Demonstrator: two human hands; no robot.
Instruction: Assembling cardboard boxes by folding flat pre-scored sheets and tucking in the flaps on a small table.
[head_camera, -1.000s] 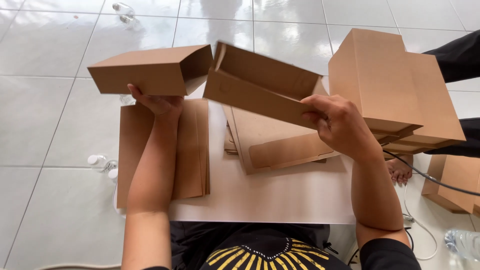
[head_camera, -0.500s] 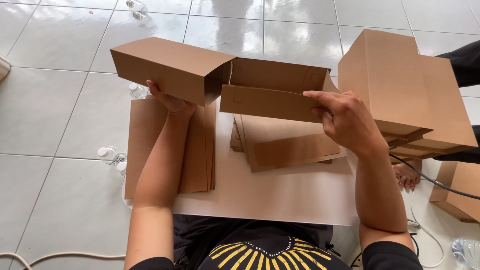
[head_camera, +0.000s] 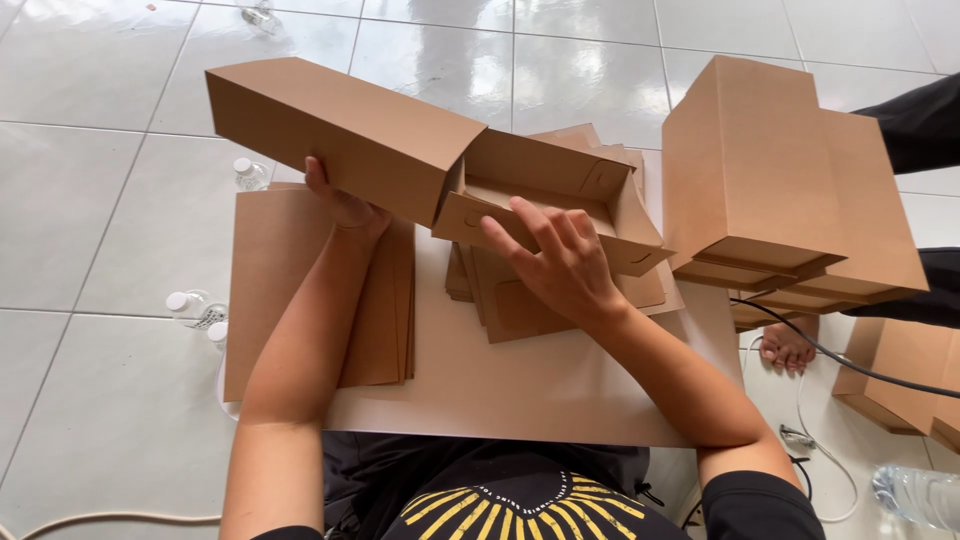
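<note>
Since earlier frame: right hand (head_camera: 560, 262) left box edge, fingers now spread flat on end flap (head_camera: 500, 222). Left hand (head_camera: 340, 205) grip clasps cardboard box (head_camera: 340, 140) underneath. Best: steady box, press flap evenly inward.

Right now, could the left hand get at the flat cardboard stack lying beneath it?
Probably not at once: the left hand grips the brown box. The flat cardboard stack lies just below with nothing over it, so letting go would free the way.
</note>
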